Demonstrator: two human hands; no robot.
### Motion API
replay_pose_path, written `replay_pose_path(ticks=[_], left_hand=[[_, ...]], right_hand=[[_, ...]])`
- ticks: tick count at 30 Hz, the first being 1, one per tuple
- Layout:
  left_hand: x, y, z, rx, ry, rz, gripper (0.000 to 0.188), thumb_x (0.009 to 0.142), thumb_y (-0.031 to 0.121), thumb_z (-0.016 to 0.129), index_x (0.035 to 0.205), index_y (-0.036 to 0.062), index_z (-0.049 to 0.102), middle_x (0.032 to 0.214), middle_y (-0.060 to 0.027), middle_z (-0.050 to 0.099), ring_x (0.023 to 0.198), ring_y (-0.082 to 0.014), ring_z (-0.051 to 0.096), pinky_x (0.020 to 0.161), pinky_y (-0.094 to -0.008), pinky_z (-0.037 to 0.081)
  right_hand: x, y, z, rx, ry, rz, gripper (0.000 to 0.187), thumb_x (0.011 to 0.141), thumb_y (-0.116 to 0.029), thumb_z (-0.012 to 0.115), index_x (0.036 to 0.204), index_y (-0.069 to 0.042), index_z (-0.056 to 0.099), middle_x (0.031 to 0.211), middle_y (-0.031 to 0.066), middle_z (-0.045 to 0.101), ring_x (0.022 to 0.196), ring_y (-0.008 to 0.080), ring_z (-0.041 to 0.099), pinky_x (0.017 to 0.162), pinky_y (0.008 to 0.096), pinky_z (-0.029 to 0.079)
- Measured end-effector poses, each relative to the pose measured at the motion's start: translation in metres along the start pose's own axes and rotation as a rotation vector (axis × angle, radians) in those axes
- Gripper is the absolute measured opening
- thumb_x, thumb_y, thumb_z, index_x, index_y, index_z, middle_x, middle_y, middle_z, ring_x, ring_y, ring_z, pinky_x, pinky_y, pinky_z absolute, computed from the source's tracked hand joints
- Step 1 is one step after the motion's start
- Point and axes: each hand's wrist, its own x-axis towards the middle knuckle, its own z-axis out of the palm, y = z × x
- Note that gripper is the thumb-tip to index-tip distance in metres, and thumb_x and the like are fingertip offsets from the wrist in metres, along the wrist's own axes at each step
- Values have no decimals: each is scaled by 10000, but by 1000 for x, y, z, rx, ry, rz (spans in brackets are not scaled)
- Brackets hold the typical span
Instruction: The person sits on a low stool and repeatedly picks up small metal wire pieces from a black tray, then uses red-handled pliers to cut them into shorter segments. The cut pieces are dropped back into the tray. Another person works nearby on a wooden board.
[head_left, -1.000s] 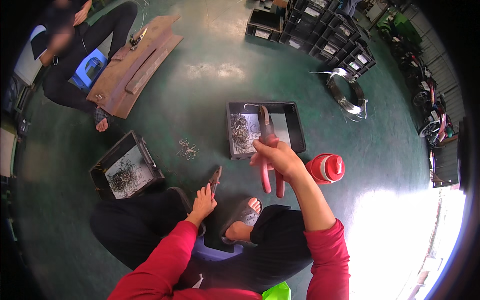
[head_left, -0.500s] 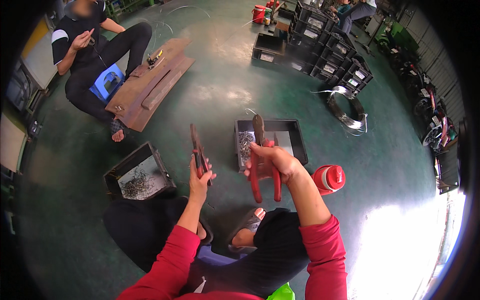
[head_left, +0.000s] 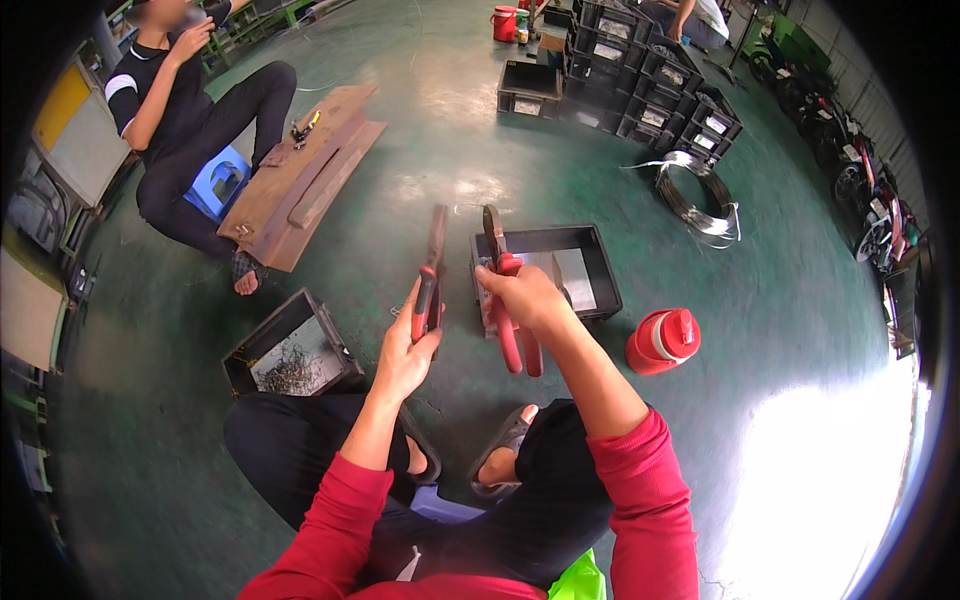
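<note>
In front of my knees, my left hand (head_left: pixel 406 350) is closed around the red-and-black handles of one pair of pliers (head_left: pixel 426 302), whose slightly blurred jaws point up. My right hand (head_left: pixel 530 298) grips a second pair of pliers with red handles (head_left: pixel 508 340), its dark jaws upward. A thin bit of wire (head_left: pixel 467 208) shows beside the right pliers' jaws, close to the tips of the left pair. Behind and below my right hand stands a black crate (head_left: pixel 606 262), partly covered by it. Another black crate (head_left: pixel 330 325) by my left knee contains many short wire pieces (head_left: pixel 287 370).
A red jug (head_left: pixel 664 342) stands right of my right forearm. Farther off lie a wire coil (head_left: pixel 697 198) and stacked black crates (head_left: pixel 655 95). At the far left, a person sits on a blue stool (head_left: pixel 218 183) beside a brown metal beam (head_left: pixel 300 185).
The two pliers have come closer together, the left pair shifting right. The right pliers' handles are nearer each other. The view has shifted slightly, and the seated person's hand has risen toward the face.
</note>
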Motion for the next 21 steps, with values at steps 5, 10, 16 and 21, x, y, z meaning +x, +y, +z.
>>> replay_pose_path(ticks=[5,10,16,21], left_hand=[[-4,5,6,44,-13,21,700,785,-86,470,1441,81,298,1275,-125,515,1108,-200,552,935,-293,420],[-4,3,8,129,19,122,674,797,-89,487,1428,81,322,1187,-105,546,1020,-168,579,809,-269,469],[-6,3,9,176,41,127,659,806,-95,491,1422,76,330,1109,-70,549,932,-145,591,690,-275,510],[-14,16,8,66,-19,-20,622,811,-63,484,1405,59,346,1109,-67,545,900,-143,589,681,-271,510]], right_hand=[[6,5,0,-6,45,33,455,866,-369,588,838,85,611,698,131,641,602,217,651,616,349,504],[8,6,3,-70,64,40,453,865,-373,589,826,77,623,711,137,650,622,223,659,638,350,512],[13,7,4,-208,90,43,480,855,-419,584,847,59,638,750,159,668,703,252,674,713,369,513],[13,8,3,-366,154,76,526,849,-438,587,1011,63,592,848,204,671,869,320,661,792,415,494]])
